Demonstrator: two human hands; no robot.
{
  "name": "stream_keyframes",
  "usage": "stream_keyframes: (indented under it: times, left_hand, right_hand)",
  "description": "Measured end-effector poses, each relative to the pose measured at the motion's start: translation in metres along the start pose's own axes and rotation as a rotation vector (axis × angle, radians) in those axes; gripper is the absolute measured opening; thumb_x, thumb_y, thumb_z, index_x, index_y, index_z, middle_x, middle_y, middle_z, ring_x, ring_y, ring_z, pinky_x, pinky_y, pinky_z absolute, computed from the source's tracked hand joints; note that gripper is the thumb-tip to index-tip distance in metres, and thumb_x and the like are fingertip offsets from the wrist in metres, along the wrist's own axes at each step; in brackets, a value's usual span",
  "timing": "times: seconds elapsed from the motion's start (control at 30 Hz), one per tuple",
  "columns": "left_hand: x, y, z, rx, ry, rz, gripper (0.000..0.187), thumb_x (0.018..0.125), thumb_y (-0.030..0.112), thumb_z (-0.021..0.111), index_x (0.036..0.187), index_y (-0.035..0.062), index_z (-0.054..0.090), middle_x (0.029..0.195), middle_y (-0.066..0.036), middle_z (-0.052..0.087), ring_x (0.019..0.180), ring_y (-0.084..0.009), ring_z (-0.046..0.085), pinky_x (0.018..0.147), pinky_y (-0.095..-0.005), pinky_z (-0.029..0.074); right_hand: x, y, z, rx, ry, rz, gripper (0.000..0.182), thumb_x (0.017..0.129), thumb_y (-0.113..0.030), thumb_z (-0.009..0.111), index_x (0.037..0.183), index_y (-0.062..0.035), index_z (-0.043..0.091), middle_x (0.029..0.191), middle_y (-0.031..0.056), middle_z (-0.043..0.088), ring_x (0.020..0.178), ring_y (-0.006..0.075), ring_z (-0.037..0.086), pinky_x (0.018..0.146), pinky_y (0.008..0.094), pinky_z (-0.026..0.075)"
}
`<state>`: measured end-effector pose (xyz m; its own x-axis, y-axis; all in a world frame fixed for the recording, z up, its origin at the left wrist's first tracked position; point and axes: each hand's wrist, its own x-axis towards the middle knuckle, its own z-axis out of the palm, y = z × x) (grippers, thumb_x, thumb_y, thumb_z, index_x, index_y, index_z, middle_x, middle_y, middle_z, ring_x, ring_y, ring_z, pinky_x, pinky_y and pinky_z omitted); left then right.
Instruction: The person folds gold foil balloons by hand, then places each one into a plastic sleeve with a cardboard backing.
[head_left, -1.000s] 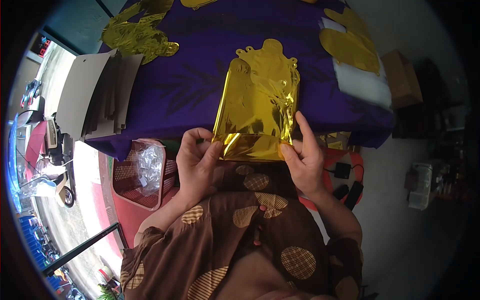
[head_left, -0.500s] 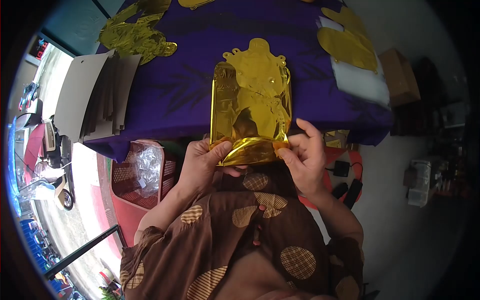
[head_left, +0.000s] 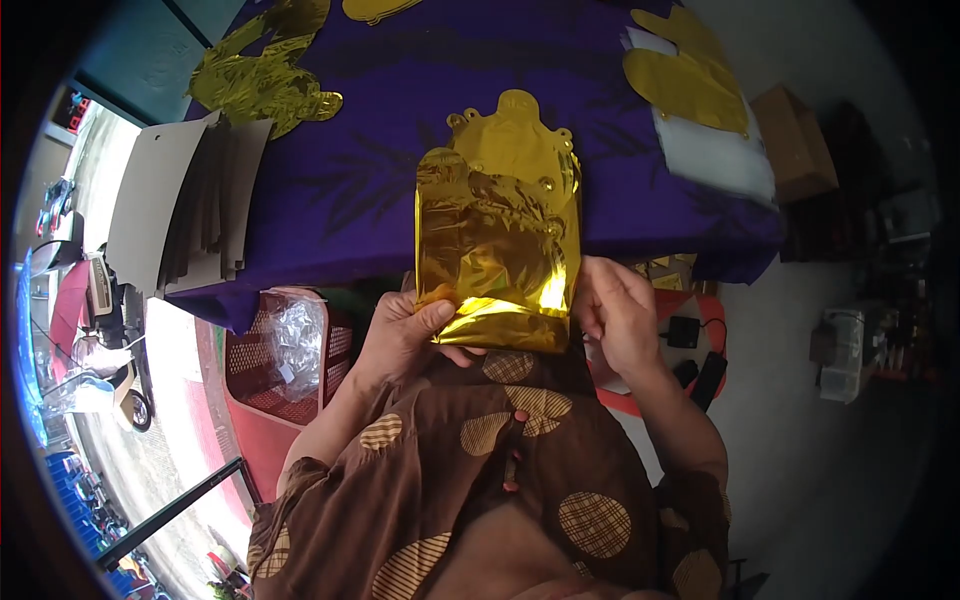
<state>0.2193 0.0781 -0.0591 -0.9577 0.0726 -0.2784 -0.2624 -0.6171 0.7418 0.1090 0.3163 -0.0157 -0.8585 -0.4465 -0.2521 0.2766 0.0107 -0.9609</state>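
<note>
A shiny gold foil piece [head_left: 495, 235] with a scalloped, knobbed top edge lies partly over the front edge of the purple-covered table [head_left: 380, 150]. My left hand [head_left: 405, 335] pinches its lower left corner, thumb on top and fingers beneath. At its lower right side is my right hand [head_left: 618, 310], fingers curled close together by the foil's edge. Whether those fingertips hold the edge is hidden.
Grey boards [head_left: 170, 200] stand at the table's left. Crumpled gold foil [head_left: 265, 75] lies at the back left, gold cutouts [head_left: 685, 85] on white sheets at the right. Below the table are a red basket [head_left: 275, 350] with clear plastic and a red tray [head_left: 610, 385].
My right hand has moved off the foil's lower right corner to its side, fingers curling in. The foil's lower part now lies flatter, and its front layer looks smoother.
</note>
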Motion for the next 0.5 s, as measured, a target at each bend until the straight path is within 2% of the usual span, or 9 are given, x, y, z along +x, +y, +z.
stream_keyframes:
  times: [0.07,0.2,0.3,0.4,0.5]
  left_hand:
    - [-0.002,-0.004,-0.005,-0.013,-0.021,-0.010,0.034,0.096,0.019,0.061,0.111,-0.0109,0.062,0.102,-0.028,0.067,0.079,-0.0351,0.072,0.060,-0.0349,0.063]
    - [-0.005,-0.004,-0.006,0.009,-0.023,-0.050,0.033,0.096,0.019,0.061,0.112,-0.0102,0.062,0.103,-0.028,0.067,0.080,-0.0356,0.072,0.060,-0.0357,0.063]
    - [-0.005,-0.003,-0.003,0.018,-0.003,-0.069,0.032,0.095,0.018,0.062,0.112,-0.0096,0.063,0.103,-0.028,0.067,0.081,-0.0358,0.072,0.060,-0.0361,0.064]
    - [-0.005,-0.004,-0.003,0.043,0.005,-0.077,0.033,0.095,0.018,0.063,0.112,-0.0092,0.063,0.102,-0.027,0.067,0.080,-0.0352,0.072,0.059,-0.0359,0.063]
    - [-0.005,-0.003,-0.002,0.092,0.017,-0.081,0.033,0.095,0.018,0.063,0.113,-0.0088,0.063,0.099,-0.025,0.069,0.078,-0.0329,0.072,0.059,-0.0339,0.063]
  right_hand:
    - [0.003,0.005,-0.001,0.021,-0.040,-0.003,0.032,0.104,-0.026,0.046,0.092,-0.0010,0.062,0.062,-0.0029,0.049,0.049,0.0029,0.039,0.043,0.0187,0.028]
    - [0.008,0.021,0.000,0.042,-0.037,-0.056,0.023,0.100,-0.018,0.057,0.083,-0.0035,0.062,0.062,-0.0041,0.050,0.049,0.0018,0.040,0.041,0.0192,0.028]
    - [0.010,0.019,0.005,0.050,0.029,-0.022,0.024,0.097,-0.012,0.060,0.075,-0.0039,0.059,0.060,-0.0062,0.050,0.047,0.0007,0.038,0.043,0.0200,0.028]
    - [0.012,0.021,0.005,0.067,0.036,0.024,0.024,0.096,-0.012,0.063,0.073,-0.0036,0.059,0.063,-0.0067,0.053,0.052,-0.0005,0.040,0.045,0.0197,0.031]
    - [0.018,0.033,0.009,0.072,0.084,-0.031,0.025,0.095,-0.013,0.065,0.072,-0.0036,0.059,0.064,-0.0074,0.054,0.056,-0.0010,0.041,0.049,0.0196,0.033]
